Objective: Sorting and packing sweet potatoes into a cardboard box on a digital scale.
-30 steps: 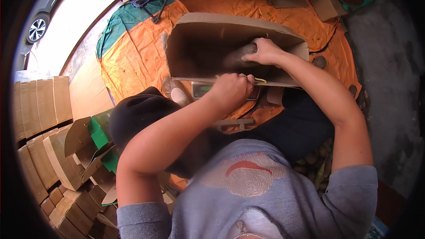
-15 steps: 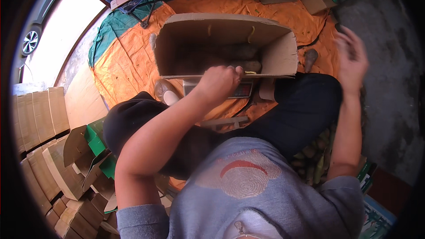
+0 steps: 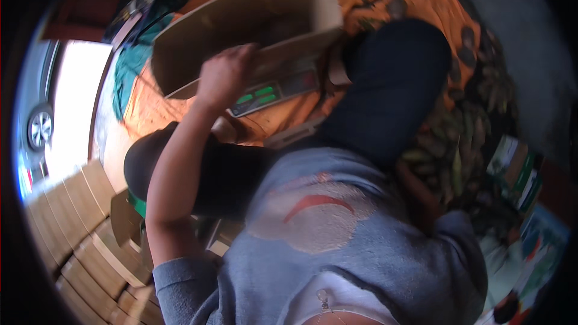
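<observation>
One open cardboard box (image 3: 241, 30), its contents too blurred to tell, has its near wall grasped by the left hand (image 3: 226, 75), while the right hand, raised half a second ago, has dropped from sight.

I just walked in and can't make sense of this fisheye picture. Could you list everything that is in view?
cardboard box: one, brown, open, on the scale, top centre
weighing scale: one, grey with green display, under the box's near edge
orange sheet: one, on the ground under the box
plantains: a heap, green-brown, at right
stacked cartons: several, brown, lower left
car wheel: one, far left, outside
printed packs: a few, green and white, far right
left hand: one, gripping the box's near edge
right hand: reaches toward the plantains, too blurred to locate
</observation>
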`<state>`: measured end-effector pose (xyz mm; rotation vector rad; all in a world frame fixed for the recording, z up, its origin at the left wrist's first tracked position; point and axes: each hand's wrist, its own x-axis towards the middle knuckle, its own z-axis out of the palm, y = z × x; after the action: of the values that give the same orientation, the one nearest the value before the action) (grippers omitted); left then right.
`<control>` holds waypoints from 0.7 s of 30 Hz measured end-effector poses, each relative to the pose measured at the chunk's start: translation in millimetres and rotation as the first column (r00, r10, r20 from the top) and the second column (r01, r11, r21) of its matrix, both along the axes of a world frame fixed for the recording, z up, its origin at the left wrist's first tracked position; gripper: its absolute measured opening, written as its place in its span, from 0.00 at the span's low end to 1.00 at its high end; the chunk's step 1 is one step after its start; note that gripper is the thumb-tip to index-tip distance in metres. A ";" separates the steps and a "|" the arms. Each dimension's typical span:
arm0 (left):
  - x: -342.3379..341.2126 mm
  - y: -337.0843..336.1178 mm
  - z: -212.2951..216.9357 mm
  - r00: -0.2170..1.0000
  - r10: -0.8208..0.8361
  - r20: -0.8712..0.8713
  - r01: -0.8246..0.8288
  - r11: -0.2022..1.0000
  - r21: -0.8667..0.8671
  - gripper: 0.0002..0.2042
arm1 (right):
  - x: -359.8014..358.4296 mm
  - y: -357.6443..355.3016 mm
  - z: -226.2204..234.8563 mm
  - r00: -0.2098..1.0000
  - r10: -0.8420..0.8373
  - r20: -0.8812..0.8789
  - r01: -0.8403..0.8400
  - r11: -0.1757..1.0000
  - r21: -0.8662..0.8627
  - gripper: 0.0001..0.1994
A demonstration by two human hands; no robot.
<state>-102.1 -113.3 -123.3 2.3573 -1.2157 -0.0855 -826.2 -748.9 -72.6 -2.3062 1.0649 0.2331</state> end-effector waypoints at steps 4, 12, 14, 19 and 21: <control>-9.2 7.2 25.0 0.987 0.014 0.163 -0.056 0.964 0.261 0.08 | 245.3 330.0 -188.9 0.995 -0.025 -0.101 0.059 0.935 0.349 0.24; -26.8 -35.2 20.8 0.993 0.032 0.112 -0.056 0.975 0.217 0.13 | 235.9 328.9 -215.1 0.930 0.219 -0.296 -0.163 0.966 0.203 0.24; -34.0 -34.5 26.3 0.997 0.049 0.055 -0.061 0.968 0.245 0.16 | 212.3 310.3 -233.0 0.943 0.186 -0.276 -0.161 0.981 0.108 0.23; -1.9 -14.9 34.0 0.964 -0.053 0.262 0.018 0.991 0.136 0.19 | 138.6 202.7 -227.4 0.912 -0.217 -0.347 0.036 0.888 -0.459 0.31; 26.0 23.1 37.7 0.951 0.040 0.308 -0.084 0.988 0.129 0.19 | 143.4 166.0 -194.8 0.849 -0.424 -0.316 0.146 0.762 -0.631 0.34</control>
<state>-76.1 -90.2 -85.7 2.6015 -1.3104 0.2299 -682.8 -582.9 -267.5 -2.6299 1.9563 0.3532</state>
